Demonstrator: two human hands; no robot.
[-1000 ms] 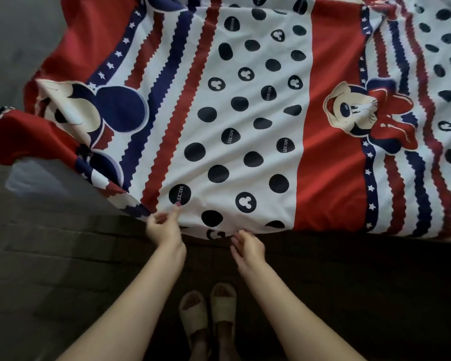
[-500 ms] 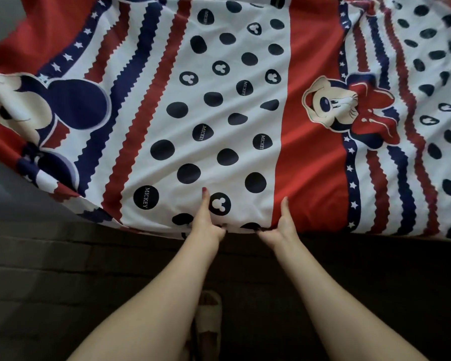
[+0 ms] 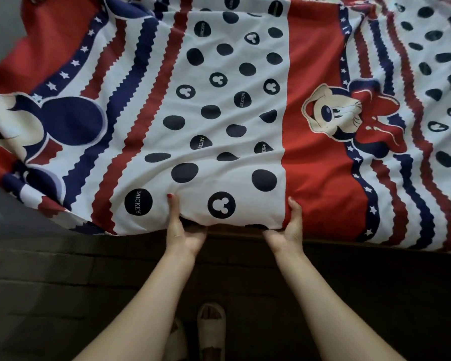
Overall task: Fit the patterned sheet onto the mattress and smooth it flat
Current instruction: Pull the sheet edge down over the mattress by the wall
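The patterned sheet [image 3: 235, 121], red, white and navy with dots, wavy stripes and cartoon mouse faces, spreads across the upper part of the head view. Its near hem runs along the bed's front edge. My left hand [image 3: 182, 230] grips that hem with the thumb on top of the cloth and the fingers underneath. My right hand [image 3: 287, 227] holds the hem the same way a little to the right, at the border of the red band. The mattress is hidden under the sheet. The cloth between my hands is slightly puckered.
A dark tiled floor [image 3: 63, 282] lies below the bed edge. My feet in pale slippers [image 3: 211, 332] stand between my forearms. At the left the sheet hangs loose off the bed over a grey surface [image 3: 8, 212].
Both hands moved from below the hem onto it and took hold, thumbs on top. They have spread apart, and the sheet has shifted toward me and to the left in view.
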